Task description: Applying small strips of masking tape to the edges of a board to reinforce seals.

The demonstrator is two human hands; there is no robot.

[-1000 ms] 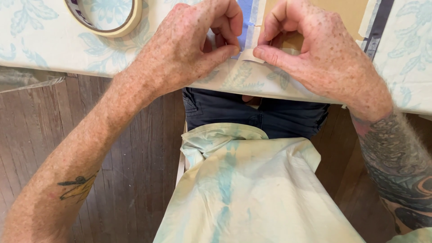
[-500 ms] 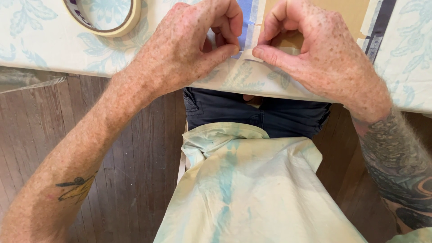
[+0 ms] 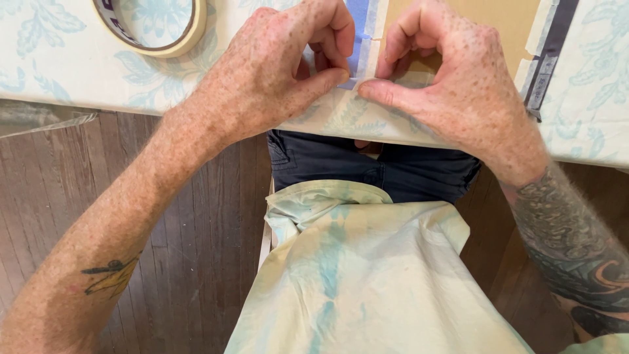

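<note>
Table (image 3: 65,72) under pale leaf-print covering spans top, near edge above person's dark trousers (image 3: 393,170) and stained cream apron (image 3: 367,275). Left hand (image 3: 275,72) curled tight at table edge, thumb and forefinger pinching cream tape strip (image 3: 393,82). Right hand (image 3: 452,78) just beside left hand, fingers bent, thumb pressing same strip flat; thumb tips nearly touching. Strip lies across table edge, between both hands, over blue tape (image 3: 359,26). Masking tape roll (image 3: 151,26) on table, well left of hands.

Table (image 3: 52,78) under pale leaf-print cloth (image 3: 590,111), tape roll (image 3: 149,25), brown card (image 3: 485,19), blue tape strip (image 3: 359,26)
</note>
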